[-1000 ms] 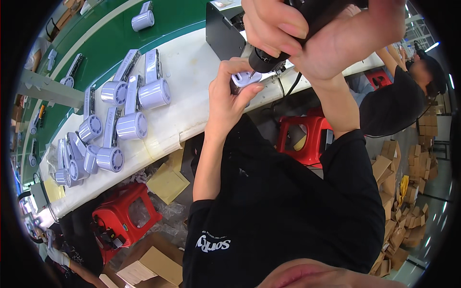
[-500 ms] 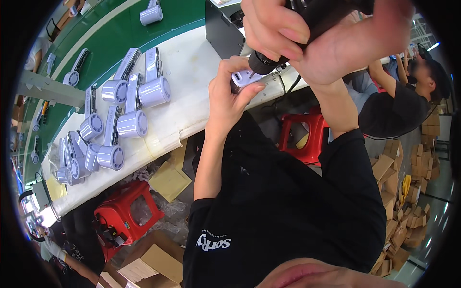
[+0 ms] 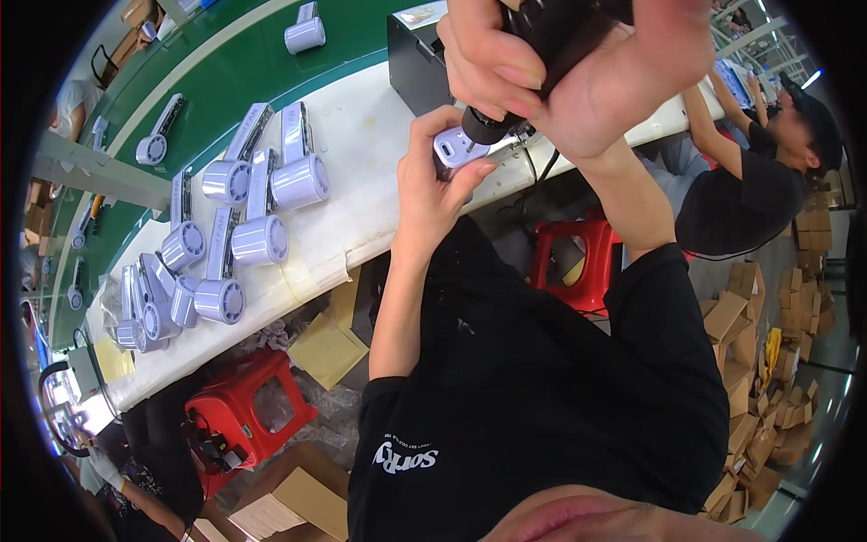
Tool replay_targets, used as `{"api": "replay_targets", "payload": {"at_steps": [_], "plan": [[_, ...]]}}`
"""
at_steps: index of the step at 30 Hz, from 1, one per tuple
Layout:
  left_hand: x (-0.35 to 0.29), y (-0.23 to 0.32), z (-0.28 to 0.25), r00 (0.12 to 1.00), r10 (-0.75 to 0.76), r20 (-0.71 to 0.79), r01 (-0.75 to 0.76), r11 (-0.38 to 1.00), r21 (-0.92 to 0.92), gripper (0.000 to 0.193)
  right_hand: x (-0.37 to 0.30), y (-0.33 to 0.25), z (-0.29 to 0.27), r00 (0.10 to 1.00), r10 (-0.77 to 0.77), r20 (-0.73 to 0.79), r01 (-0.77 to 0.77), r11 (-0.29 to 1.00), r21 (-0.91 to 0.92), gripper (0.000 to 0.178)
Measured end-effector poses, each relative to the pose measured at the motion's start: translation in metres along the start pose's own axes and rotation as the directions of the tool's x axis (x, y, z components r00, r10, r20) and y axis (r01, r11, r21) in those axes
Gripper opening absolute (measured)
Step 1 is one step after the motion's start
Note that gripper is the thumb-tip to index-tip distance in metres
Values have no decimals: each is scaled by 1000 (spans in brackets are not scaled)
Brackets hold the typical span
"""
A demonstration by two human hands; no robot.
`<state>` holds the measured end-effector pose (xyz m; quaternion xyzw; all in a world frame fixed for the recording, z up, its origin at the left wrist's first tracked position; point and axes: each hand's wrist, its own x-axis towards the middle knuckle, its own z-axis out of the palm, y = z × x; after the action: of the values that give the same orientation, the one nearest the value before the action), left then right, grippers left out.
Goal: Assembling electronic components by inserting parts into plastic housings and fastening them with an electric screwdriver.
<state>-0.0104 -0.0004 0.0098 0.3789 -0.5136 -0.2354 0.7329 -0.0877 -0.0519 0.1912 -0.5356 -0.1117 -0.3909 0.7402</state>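
My left hand (image 3: 430,172) is closed around a pale lavender handheld fan (image 3: 459,147), with its end face turned up toward me. Most of that fan is hidden by my fingers. Above it, my right hand (image 3: 578,86) grips a black electric screwdriver (image 3: 564,41) tilted down to the left. The screwdriver's thin bit meets the end face of the fan near a small hole. Several more lavender handheld fans (image 3: 260,238) lie on the white bench to the left, their round heads toward the near edge.
A dark metal box (image 3: 418,65) stands on the white bench (image 3: 357,194) beyond my left hand. Behind runs a green conveyor (image 3: 239,59) carrying further fans. Red stools (image 3: 262,406) and cardboard boxes (image 3: 302,497) are below; a co-worker (image 3: 745,185) sits at right.
The view has shifted slightly, so the bench and fans sit a little further right and lower. My right hand and screwdriver have moved slightly left; both grips stay the same.
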Motion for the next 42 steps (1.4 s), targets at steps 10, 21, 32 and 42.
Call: {"api": "replay_targets", "payload": {"at_steps": [10,21,32,42], "plan": [[1,3,0,1000,-16,23,16,1000,4,46,4,1,4,1000,5,-12,-5,999,47,73],[3,1,0,1000,-19,25,19,1000,-9,44,8,-19,4,998,-57,11,57,994,-92,80],[1,0,-2,998,-52,44,53,999,-6,45,12,-16,2,999,-10,-44,5,992,-124,81],[1,-2,-6,997,-68,44,67,997,34,46,18,-16,10,988,66,-140,-89,983,-160,81]]}}
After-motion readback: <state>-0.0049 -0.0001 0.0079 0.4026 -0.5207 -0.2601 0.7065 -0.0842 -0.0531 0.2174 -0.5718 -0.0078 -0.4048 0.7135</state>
